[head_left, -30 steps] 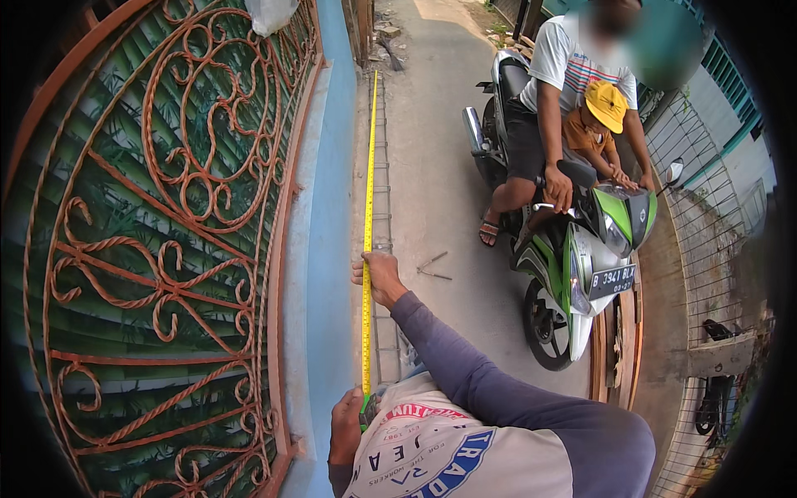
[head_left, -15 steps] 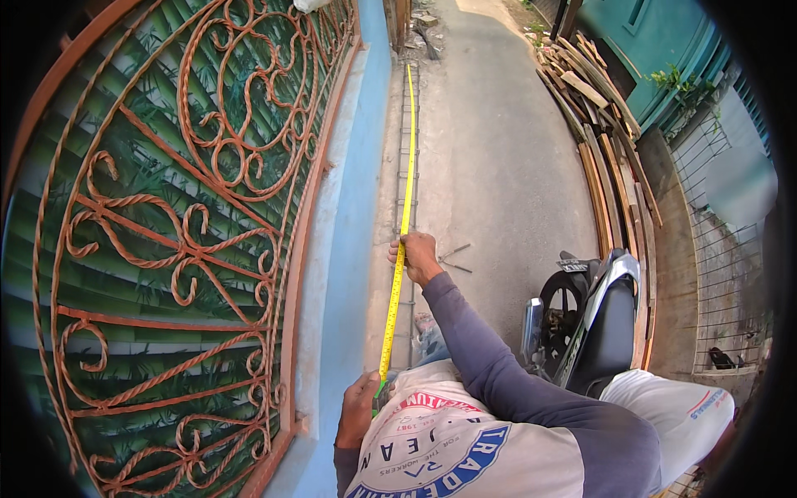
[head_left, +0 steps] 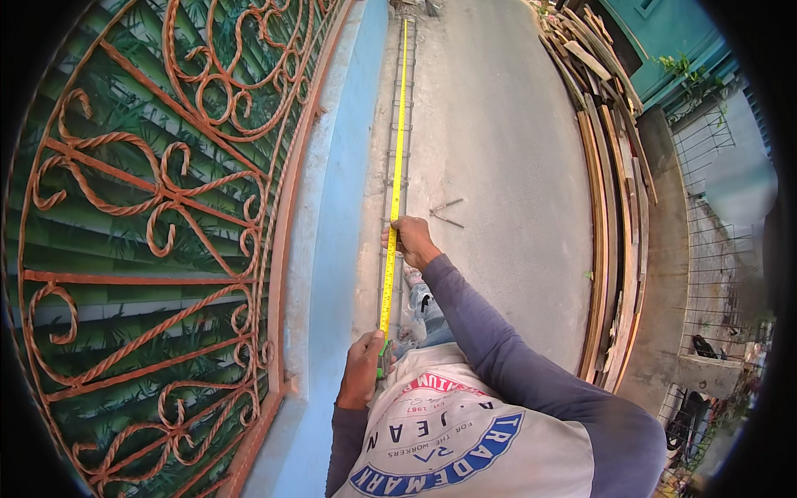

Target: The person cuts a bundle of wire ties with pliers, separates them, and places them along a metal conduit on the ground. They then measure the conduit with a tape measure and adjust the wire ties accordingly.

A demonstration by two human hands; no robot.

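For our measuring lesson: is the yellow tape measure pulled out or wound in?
Pulled out: the yellow tape measure runs from the left hand, under the right hand, along the ground.

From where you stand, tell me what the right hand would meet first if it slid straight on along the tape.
Likely nothing soon. The right hand pinches the yellow tape, which runs up along a rebar cage beside the blue wall. That line looks free up to rubble at the far end, though depth is unclear.

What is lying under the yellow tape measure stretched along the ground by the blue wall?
Under the yellow tape measure runs a long rebar cage on the concrete. The right hand presses the tape onto it; the left hand covers the tape case, and the cage's near end is hidden.
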